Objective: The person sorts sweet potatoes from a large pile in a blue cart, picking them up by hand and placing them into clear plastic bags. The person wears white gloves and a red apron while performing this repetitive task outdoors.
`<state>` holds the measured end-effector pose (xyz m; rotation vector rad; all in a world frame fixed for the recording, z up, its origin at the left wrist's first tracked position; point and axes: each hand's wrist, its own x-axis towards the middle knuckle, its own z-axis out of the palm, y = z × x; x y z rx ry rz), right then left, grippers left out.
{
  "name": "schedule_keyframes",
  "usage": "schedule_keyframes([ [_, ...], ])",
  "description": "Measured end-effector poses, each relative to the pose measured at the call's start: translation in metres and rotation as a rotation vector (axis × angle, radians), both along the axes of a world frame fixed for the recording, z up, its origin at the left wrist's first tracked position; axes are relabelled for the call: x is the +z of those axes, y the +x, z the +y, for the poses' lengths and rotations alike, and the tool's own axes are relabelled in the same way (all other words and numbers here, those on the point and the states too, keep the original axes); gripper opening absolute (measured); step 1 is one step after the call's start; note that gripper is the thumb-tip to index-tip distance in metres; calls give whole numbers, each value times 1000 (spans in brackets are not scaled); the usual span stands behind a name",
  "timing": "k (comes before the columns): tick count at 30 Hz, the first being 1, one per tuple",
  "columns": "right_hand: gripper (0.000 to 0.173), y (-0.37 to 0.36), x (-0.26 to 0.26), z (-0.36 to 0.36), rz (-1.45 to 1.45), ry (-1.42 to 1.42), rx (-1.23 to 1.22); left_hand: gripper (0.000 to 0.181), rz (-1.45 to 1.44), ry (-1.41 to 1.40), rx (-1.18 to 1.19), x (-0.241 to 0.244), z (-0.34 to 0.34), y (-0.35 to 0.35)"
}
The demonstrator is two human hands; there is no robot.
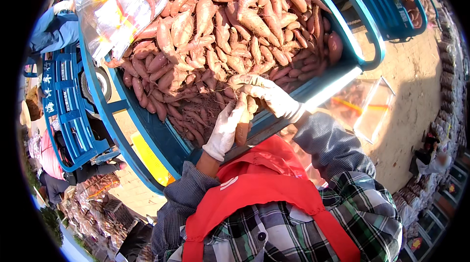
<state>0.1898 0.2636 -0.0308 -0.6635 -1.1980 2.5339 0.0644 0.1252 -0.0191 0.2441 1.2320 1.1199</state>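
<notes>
My left hand (pixel 224 127), in a white work glove, is closed around a slender sweet potato (pixel 242 129) that points down toward my apron. My right hand (pixel 270 95), its glove soiled at the fingers, meets the left at the top of the held roots. A second, smaller sweet potato (pixel 252 105) shows between the two hands; which hand bears it is hard to tell. Both hands are over the near edge of a blue metal truck bed (pixel 147 129). Inside it lies a large heap of sweet potatoes (pixel 220 38) with thin roots and soil.
Clear plastic bags (pixel 114 12) lie on the heap's left side, a sweet potato on top. A transparent bag (pixel 361 106) stands right of the bed. Blue side rails (pixel 106 115) flank me. Other people (pixel 55 30) and another blue vehicle (pixel 69 104) are at left. Filled bags (pixel 446 89) line the right.
</notes>
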Motion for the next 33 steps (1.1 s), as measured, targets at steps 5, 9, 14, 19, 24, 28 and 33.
schedule_keyframes([
  [5,61,5,14,-82,-278,-123,-374,56,-333,162,293,-27,-27,-8],
  [9,74,0,-25,-145,-317,136,-352,60,-77,132,294,-9,-28,3],
  [14,67,-1,-21,-161,-316,364,-363,55,369,238,180,-11,-38,-5],
  [19,40,13,35,-161,-348,21,-393,43,998,213,-55,-21,-33,-19],
  [24,42,37,24,-165,-331,-145,-496,37,1044,261,-80,-55,-20,3],
  [28,40,69,64,-153,-274,104,-584,28,540,-68,41,-96,-10,-1],
  [33,36,194,33,-97,-479,-167,-1197,12,376,-339,-119,-101,-17,-14],
])
